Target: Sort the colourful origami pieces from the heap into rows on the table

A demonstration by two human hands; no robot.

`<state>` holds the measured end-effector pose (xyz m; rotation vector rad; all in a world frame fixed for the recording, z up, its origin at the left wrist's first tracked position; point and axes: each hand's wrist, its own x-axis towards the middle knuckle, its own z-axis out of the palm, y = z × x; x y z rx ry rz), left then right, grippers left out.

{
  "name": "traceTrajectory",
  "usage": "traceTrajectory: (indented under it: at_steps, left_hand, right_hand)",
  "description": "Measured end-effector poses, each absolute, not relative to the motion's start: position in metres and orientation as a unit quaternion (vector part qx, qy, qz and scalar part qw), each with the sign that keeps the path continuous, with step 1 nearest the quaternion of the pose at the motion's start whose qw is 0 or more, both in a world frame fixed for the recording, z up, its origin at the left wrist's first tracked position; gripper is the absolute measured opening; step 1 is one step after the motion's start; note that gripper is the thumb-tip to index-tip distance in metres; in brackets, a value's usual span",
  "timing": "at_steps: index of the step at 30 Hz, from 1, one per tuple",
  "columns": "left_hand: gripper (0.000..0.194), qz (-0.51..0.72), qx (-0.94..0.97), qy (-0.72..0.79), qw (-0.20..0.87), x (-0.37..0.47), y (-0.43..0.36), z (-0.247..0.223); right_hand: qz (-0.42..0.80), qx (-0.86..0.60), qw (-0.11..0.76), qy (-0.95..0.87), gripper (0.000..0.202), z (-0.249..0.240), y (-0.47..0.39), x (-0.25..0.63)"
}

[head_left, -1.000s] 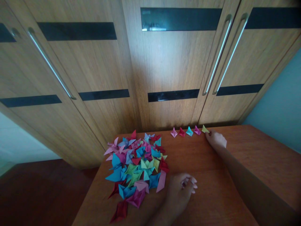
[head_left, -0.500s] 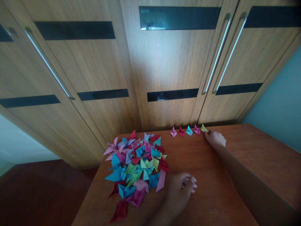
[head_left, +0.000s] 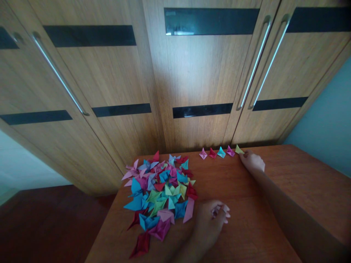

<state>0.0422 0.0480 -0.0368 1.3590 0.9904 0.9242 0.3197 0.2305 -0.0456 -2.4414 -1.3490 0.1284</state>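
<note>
At the back edge of the table, my right hand [head_left: 252, 162] pinches a small yellow origami crane [head_left: 238, 149] between thumb and fingertips. This crane stands at the right end of a row with a pink crane [head_left: 203, 153], a red crane [head_left: 212, 153], a turquoise crane [head_left: 221, 152] and a magenta crane [head_left: 230, 151]. My left hand [head_left: 210, 221] rests on the table, its fingers curled in; what they hold, if anything, I cannot make out. Just left of it spreads a pile of origami cranes [head_left: 161, 193] in several colours.
The reddish-brown wooden table [head_left: 227, 182] meets a wooden wardrobe [head_left: 192, 73] with black strips and long metal handles [head_left: 255, 62]. A teal wall [head_left: 329, 109] stands at the right. The table's left edge drops to a dark red floor [head_left: 55, 223].
The view has shifted very slightly. My right hand keeps its pinch on the yellow crane, and my left hand stays where it was.
</note>
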Motion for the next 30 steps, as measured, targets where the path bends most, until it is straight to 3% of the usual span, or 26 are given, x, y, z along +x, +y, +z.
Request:
traceTrajectory:
  at_steps: [5,9,16,23,27,30]
  left_hand:
    - [0.025,0.403,0.569,0.416,0.584,0.042,0.049,-0.036]
    - [0.027,0.400,0.588,0.410,0.571,0.041,0.049,-0.037]
    - [0.024,0.411,0.630,0.410,0.516,0.040,0.047,-0.025]
    - [0.022,0.436,0.693,0.516,0.253,-0.018,0.077,0.029]
    - [0.020,0.353,0.710,0.604,0.075,-0.054,0.101,0.047]
    - [0.019,0.256,0.718,0.647,0.019,-0.063,0.111,0.045]
  right_hand:
    - [0.003,-0.854,0.299,-0.425,0.058,-0.049,0.210,0.311]
    - [0.011,-0.836,0.366,-0.409,0.047,-0.055,0.184,0.289]
    - [0.092,-0.762,0.325,-0.552,0.028,-0.058,0.152,0.239]
    - [0.119,-0.738,0.335,-0.573,0.025,-0.053,0.145,0.230]
    - [0.123,-0.738,0.339,-0.570,0.024,-0.051,0.145,0.231]
    - [0.127,-0.734,0.344,-0.571,0.024,-0.050,0.145,0.231]
